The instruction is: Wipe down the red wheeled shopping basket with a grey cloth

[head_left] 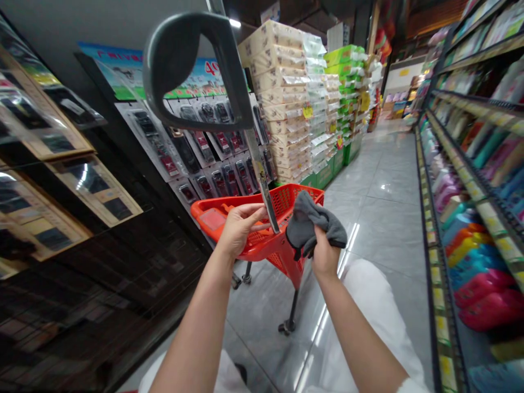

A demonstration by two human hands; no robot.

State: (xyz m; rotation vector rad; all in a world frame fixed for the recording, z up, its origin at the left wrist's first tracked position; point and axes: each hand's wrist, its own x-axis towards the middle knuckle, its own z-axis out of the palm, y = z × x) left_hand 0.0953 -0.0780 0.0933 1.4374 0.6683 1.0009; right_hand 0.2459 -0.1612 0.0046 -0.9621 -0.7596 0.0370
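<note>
A red plastic shopping cart on black casters stands in front of me, with a metal post rising from its near edge to a dark grey looped handle. My left hand is at the post's lower left, fingers stretched toward it and reaching over the cart's rim; whether the fingertips touch the post is unclear. My right hand grips a dark grey cloth, bunched and hanging over the cart's right side.
Packaged goods hang on a display behind the cart. Stacked cartons and green boxes line the aisle's left side. Shelves of colourful bottles run along the right. Framed panels are on the left. Grey floor tiles stretch ahead.
</note>
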